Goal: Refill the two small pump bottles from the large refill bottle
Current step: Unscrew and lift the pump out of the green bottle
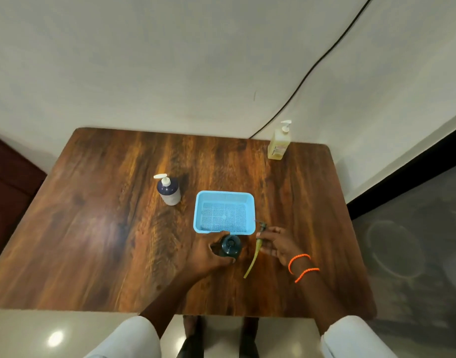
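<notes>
Dark bottle (230, 244) in left hand (205, 257) (pump (258, 245) in right hand (278, 242))

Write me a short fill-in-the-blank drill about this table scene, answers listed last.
The left hand grips the small dark ____ bottle.
The right hand holds the removed ____ head with its yellowish tube.
The light blue plastic basket holds ____.
The yellow bottle stands at the table's far ____ corner.

Answers: green, pump, nothing, right
</notes>
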